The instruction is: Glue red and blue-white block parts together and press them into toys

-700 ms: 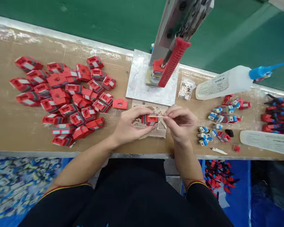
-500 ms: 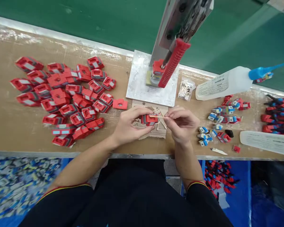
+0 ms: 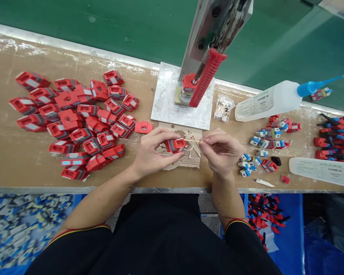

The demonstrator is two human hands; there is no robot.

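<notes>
1. Centrally, at the near edge of the brown bench (image 3: 23, 160), a torn piece of cardboard (image 3: 186, 160) is laid, and both hands are held just above it.
2. To the left, a large heap of red housings (image 3: 74, 122) is spread over the bench, well apart from the hands; one flat red piece (image 3: 143, 126) is seen at the heap's right edge, near the left hand.
3. Behind the cardboard, a small hand press is stood on a metal plate (image 3: 166, 103); its red-gripped lever (image 3: 206, 76) is angled down toward a red part (image 3: 188, 82) seated in the fixture.
4. Right of the plate, a small clear bag of pins (image 3: 223, 108) and a white glue bottle (image 3: 268, 101) lying on its side with a blue nozzle (image 3: 318, 86) are found.
5. Near the right hand, small blue, grey and red parts (image 3: 268, 139) are scattered, and more red and blue parts (image 3: 334, 137) are piled at the far right beside a white label (image 3: 321, 172).
6. Nothing is placed between the two hands and the cardboard; a few loose sticks are left on it under the hands.
7. A red and grey housing (image 3: 174, 145) is gripped by the left hand (image 3: 151, 152), the thumb and fingers being curled closed around its sides.
8. A thin wooden stick (image 3: 192, 141) is pinched between the thumb and forefinger of the right hand (image 3: 220, 151), the other fingers being loosely curled; its tip is set against the housing's right end.
</notes>
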